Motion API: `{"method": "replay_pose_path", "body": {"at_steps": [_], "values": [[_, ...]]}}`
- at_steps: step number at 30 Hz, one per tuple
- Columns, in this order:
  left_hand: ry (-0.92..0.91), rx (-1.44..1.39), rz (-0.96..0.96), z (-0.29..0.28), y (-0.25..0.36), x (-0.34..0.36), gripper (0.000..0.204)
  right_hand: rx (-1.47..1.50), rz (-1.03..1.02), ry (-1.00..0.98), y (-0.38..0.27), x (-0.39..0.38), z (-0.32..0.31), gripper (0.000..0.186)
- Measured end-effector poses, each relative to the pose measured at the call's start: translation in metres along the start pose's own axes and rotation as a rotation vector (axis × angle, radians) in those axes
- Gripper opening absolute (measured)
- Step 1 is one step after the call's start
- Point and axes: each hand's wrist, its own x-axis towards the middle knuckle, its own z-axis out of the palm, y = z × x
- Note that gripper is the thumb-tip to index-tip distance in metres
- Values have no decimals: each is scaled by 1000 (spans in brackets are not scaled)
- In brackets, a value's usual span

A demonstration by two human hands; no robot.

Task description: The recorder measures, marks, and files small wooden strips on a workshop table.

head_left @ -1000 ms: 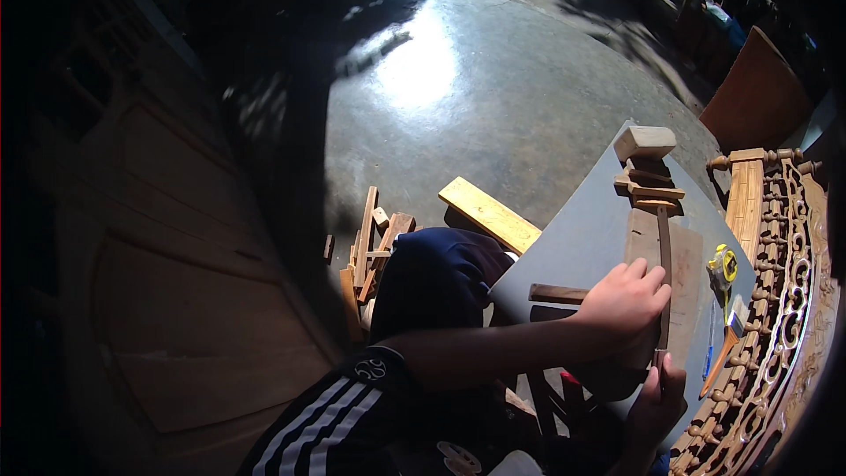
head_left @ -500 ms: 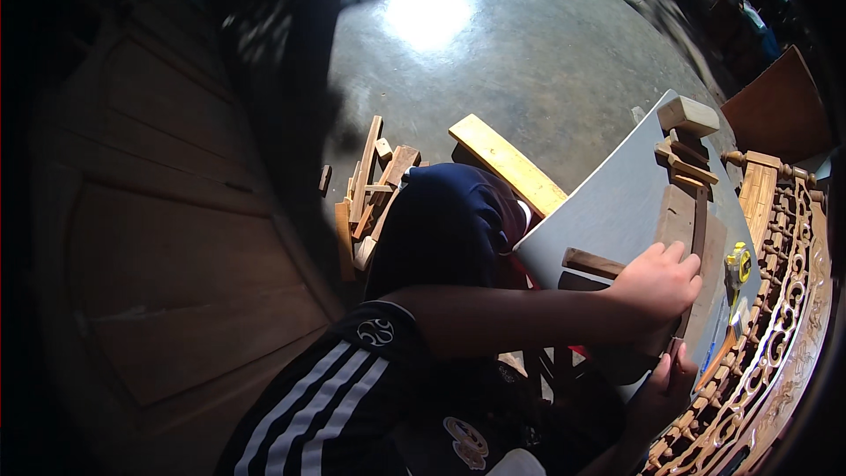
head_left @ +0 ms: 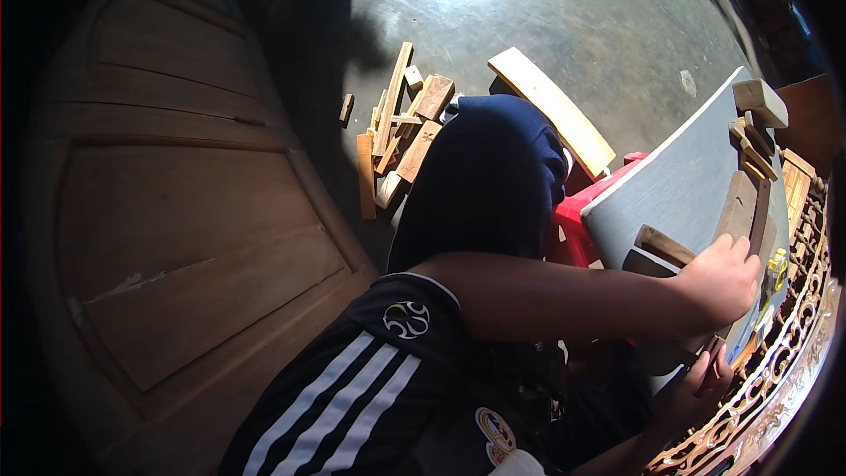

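Observation:
My left hand (head_left: 721, 280) reaches across from the left, its fingers closed over a narrow dark wooden strip (head_left: 759, 219). Nearer to me, my right hand (head_left: 705, 381) pinches the near end of that strip between its fingers. Beside the strip lies a wider brown board (head_left: 738, 203), partly covered by my left hand. A short dark wooden piece (head_left: 667, 246) sits just left of that hand. All of these rest on a grey tabletop (head_left: 656, 189). A yellow tape measure (head_left: 775, 271) lies to the right of my left hand.
A pale wooden block (head_left: 760, 103) and small offcuts (head_left: 751, 148) sit at the table's far end. Carved openwork wood (head_left: 789, 348) borders the right side. A red plastic stool (head_left: 573, 227), a light plank (head_left: 555, 106), stacked scraps (head_left: 419, 143) and a panelled door (head_left: 194, 247) surround me.
The whole view has shifted, so the table and both hands appear farther right and the floor pieces higher. Both hands keep their hold on the strip.

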Motion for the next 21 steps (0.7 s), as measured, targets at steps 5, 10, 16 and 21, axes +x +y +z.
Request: {"method": "replay_pose_path", "body": {"at_steps": [5, 10, 16, 21], "values": [[86, 104, -18, 17, 8, 1, 21, -107, 34, -9, 4, -46, -13, 28], [72, 50, 12, 5, 0, -3, 20, 104, 84, 90, 3, -47, 1, 27], [54, 13, 2, 4, 3, -2, 20, 95, 7, 56, 0, -7, 8, 27], [89, 79, -43, 13, 8, 1, 19, 262, 137, 78, -1, -53, 2, 24]]}}
